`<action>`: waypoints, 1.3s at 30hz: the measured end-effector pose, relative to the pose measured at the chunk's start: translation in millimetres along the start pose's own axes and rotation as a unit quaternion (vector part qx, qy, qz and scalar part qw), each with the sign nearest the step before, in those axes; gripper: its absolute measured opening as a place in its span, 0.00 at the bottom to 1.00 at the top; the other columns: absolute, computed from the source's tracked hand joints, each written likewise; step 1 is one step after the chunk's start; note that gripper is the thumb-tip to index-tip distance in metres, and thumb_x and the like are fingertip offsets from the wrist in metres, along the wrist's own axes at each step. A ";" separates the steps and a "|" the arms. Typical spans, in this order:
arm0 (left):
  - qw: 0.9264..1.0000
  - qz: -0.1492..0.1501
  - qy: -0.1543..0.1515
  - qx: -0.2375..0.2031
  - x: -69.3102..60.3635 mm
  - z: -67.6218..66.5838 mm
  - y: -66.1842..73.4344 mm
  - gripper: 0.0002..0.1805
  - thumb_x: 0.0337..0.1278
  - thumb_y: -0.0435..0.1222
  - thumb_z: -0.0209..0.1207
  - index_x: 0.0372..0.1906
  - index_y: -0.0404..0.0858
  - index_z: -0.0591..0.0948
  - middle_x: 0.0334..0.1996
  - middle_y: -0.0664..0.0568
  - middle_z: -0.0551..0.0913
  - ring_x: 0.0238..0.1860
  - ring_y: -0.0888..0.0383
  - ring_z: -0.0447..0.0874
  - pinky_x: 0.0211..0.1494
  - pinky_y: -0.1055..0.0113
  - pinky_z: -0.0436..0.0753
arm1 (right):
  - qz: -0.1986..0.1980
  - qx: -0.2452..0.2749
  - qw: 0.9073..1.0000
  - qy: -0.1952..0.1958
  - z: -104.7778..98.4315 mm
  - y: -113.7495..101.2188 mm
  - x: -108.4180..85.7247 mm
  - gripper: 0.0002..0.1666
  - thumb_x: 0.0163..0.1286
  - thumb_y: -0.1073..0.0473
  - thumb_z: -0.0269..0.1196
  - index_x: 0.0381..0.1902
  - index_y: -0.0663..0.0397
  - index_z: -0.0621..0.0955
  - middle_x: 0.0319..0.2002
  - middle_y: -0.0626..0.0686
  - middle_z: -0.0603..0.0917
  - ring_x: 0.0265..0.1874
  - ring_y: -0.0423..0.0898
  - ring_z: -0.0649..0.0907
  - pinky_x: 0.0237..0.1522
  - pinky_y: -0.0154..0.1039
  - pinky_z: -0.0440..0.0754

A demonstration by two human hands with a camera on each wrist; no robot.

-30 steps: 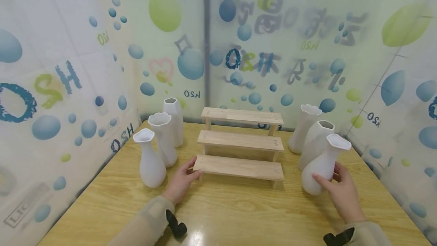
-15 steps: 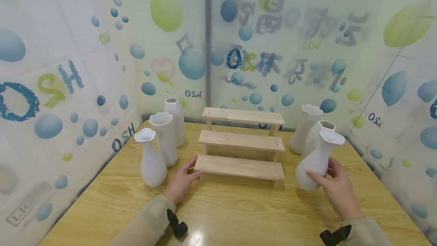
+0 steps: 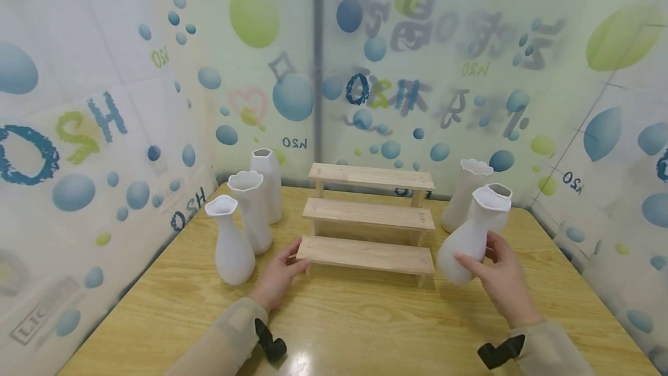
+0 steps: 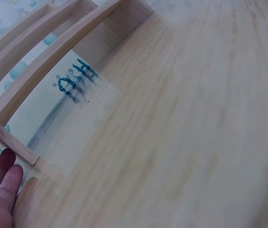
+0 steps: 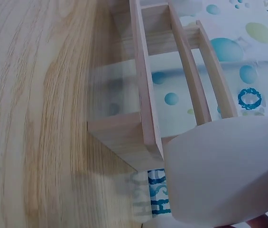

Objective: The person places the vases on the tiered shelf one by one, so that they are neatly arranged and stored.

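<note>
A three-step wooden stand [image 3: 365, 253] is on the table. At the left end of its lowest step, my left hand [image 3: 276, 278] has its thumb at the front edge and its fingers at the side, holding that corner. My right hand [image 3: 503, 277] grips a white vase [image 3: 461, 251] with a flared rim, thumb in front and fingers behind. The vase tilts, its mouth leaning right, just right of the lowest step. In the right wrist view the pale vase body [image 5: 224, 171] hangs beside the stand's end, apparently off the table.
On the left stand a narrow-necked vase [image 3: 233, 254], a scalloped-rim vase [image 3: 253, 213] and a taller angular vase [image 3: 268, 187]. At the back right are another scalloped vase [image 3: 464, 196] and an angular vase [image 3: 501, 219], partly hidden. Printed curtains [image 3: 292, 33] enclose the table [image 3: 355, 329].
My right hand has carried the vase left, toward the stand, and slightly up; it now covers more of the angular vase behind. My left hand stays at the stand's corner.
</note>
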State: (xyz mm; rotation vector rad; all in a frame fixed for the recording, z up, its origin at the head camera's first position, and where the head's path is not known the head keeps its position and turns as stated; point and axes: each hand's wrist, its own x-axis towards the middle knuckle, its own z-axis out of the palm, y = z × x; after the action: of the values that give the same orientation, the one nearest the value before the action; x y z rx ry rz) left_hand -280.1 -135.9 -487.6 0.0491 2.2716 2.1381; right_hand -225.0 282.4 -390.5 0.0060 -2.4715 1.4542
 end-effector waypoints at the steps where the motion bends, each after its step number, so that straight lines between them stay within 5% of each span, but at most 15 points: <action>1: 1.000 0.000 -0.001 -0.001 0.2 -0.1 -0.2 0.39 0.55 0.44 0.67 0.72 0.45 0.65 0.66 0.48 0.68 0.59 0.49 0.71 0.62 0.53 0.70 | -0.001 0.004 1.000 -0.002 1.4 -1.1 0.4 0.47 0.65 0.47 0.66 0.72 0.60 0.58 0.65 0.62 0.66 0.57 0.57 0.68 0.50 0.55 0.74; 6: 1.000 -0.001 -0.006 -0.006 0.3 0.1 0.1 0.39 0.55 0.44 0.66 0.71 0.46 0.65 0.65 0.48 0.68 0.58 0.50 0.71 0.61 0.54 0.71 | -0.009 0.006 1.000 -0.012 7.6 -4.4 1.5 0.45 0.65 0.48 0.66 0.71 0.58 0.59 0.63 0.60 0.67 0.56 0.54 0.69 0.48 0.48 0.76; 18: 1.000 -0.011 -0.008 -0.015 1.0 0.3 1.1 0.39 0.54 0.44 0.67 0.71 0.46 0.66 0.64 0.48 0.69 0.58 0.50 0.70 0.62 0.54 0.70 | -0.006 0.031 0.999 -0.032 19.4 -14.8 2.5 0.47 0.63 0.44 0.67 0.71 0.56 0.59 0.63 0.61 0.67 0.58 0.59 0.69 0.55 0.64 0.71; 39: 1.000 -0.005 -0.001 0.000 1.4 0.4 0.7 0.38 0.56 0.44 0.66 0.71 0.46 0.65 0.66 0.47 0.68 0.58 0.49 0.71 0.62 0.53 0.70 | -0.001 0.056 0.997 -0.052 36.4 -25.9 5.9 0.47 0.61 0.43 0.68 0.70 0.53 0.60 0.65 0.59 0.66 0.61 0.60 0.67 0.58 0.65 0.68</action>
State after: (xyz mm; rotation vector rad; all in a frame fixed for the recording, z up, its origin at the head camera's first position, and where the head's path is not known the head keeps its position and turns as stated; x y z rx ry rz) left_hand -281.5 -135.4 -486.9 0.0387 2.2660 2.1323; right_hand -235.4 239.1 -383.6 0.1106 -2.4661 1.6285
